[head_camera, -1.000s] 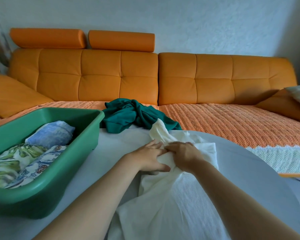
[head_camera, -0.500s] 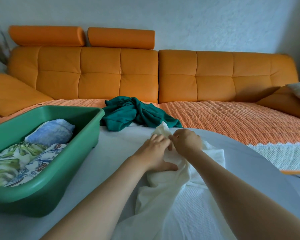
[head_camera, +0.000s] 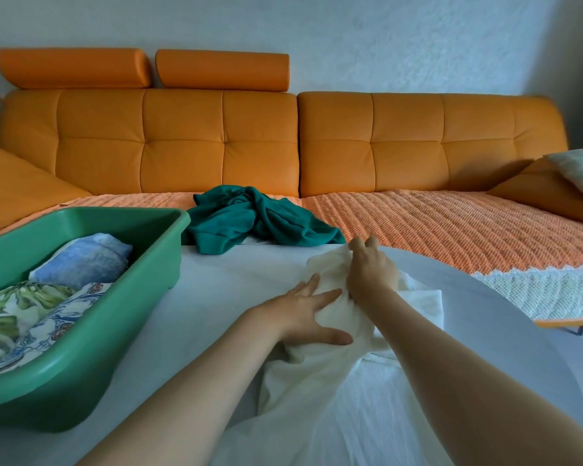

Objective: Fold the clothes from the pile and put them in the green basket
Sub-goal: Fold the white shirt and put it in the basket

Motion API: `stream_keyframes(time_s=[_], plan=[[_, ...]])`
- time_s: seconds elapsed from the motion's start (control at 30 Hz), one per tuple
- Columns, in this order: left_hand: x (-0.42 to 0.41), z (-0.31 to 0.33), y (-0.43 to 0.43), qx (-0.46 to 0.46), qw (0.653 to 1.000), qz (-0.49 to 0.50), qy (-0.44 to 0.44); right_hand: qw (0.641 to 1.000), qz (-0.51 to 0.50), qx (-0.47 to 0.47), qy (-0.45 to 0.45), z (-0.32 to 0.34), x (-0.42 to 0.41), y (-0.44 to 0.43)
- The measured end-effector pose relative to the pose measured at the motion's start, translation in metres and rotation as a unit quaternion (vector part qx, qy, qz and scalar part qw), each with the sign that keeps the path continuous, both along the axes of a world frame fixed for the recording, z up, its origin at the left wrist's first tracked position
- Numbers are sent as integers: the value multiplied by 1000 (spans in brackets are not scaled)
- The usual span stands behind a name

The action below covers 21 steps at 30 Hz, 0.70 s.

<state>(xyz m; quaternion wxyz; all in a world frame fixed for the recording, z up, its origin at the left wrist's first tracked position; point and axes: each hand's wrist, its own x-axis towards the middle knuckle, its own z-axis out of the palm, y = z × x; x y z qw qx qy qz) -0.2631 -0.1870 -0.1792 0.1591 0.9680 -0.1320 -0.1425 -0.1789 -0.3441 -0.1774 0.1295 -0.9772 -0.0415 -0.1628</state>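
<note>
The white garment [head_camera: 320, 391] lies stretched along the pale surface [head_camera: 216, 280], running from the near edge up toward the far side, where it is gathered into a bunch. The left hand [head_camera: 303, 314] rests flat on the bunched part, its fingers [head_camera: 327, 295] straight and spread and its thumb lying along the cloth, pressing without grasping. Just beyond it, the right hand [head_camera: 367, 274] sits on the far end of the bunch with its fingers [head_camera: 357, 245] curled around a fold of the same cloth. The two hands are close beside each other, nearly touching.

To the left on the surface stands the green basket [head_camera: 81, 375], a shallow rectangular tub. Three folded pieces lie in it: a blue-and-white piece [head_camera: 85, 260] at the far end, a green leaf-print piece [head_camera: 21, 304] at the left, and a blue floral-print piece [head_camera: 48, 334] beside it, toward the near wall.

Behind the surface's far edge a teal garment [head_camera: 253, 223] lies crumpled, between the basket's far corner and the right hand. It rests on an orange knitted throw [head_camera: 451, 223] that covers the seat of an orange sofa [head_camera: 182, 142]. A pale cushion [head_camera: 579, 169] lies at the sofa's right end.
</note>
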Motion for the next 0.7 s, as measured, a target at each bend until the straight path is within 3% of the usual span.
stream_keyframes(time_s=[0.13,0.2,0.3,0.4,0.53,0.7], plan=[[2,5,1,61,998,27,-5,998,50,29,-35,5,-10,6],[8,5,6,68,996,49,0,994,101,-4,-32,9,-16,11],[18,4,18,64,993,103,9,978,183,-100,32,14,-30,21],[28,7,35,80,987,139,9,959,184,-181,116,15,-44,27],[36,12,56,118,984,133,-8,926,184,-104,313,11,-44,22],[40,18,58,115,976,78,-167,927,223,-83,290,-6,-12,30]])
